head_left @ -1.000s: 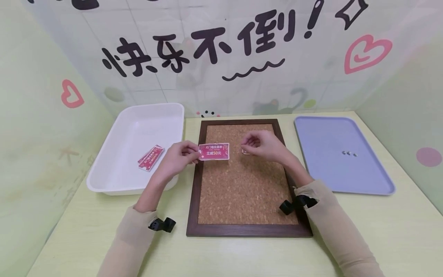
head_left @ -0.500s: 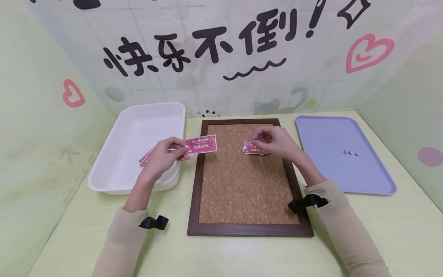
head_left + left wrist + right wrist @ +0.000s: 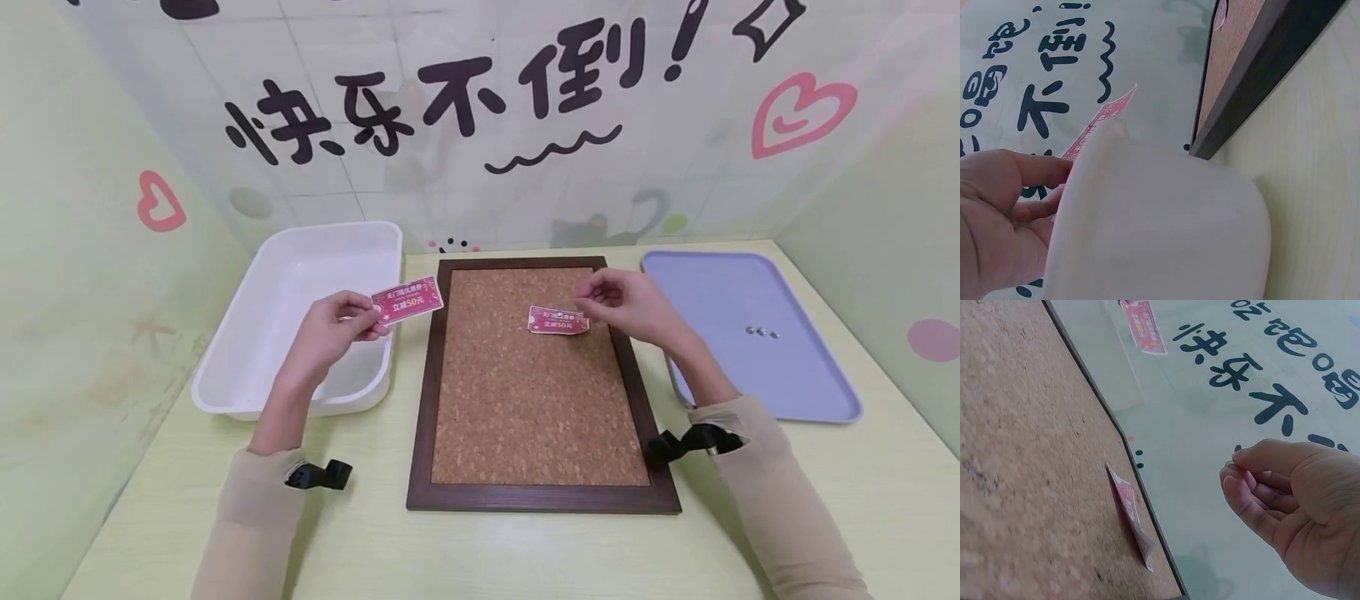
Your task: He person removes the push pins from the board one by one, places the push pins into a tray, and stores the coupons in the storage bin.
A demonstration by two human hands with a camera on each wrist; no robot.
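The left hand (image 3: 328, 332) pinches a pink 50-yuan coupon (image 3: 409, 300) by one end, likely leaving its print uncovered; beside the curled, empty right hand (image 3: 628, 305), another coupon (image 3: 557, 324) seems tacked to the corkboard (image 3: 536, 400).

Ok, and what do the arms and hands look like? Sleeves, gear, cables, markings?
The left sleeve and right sleeve are plain beige and end short of the hands. A small black device with a blocky end juts out near each cuff: left device, right device. Left hand and right hand are ungloved. No cables or lettering visible.
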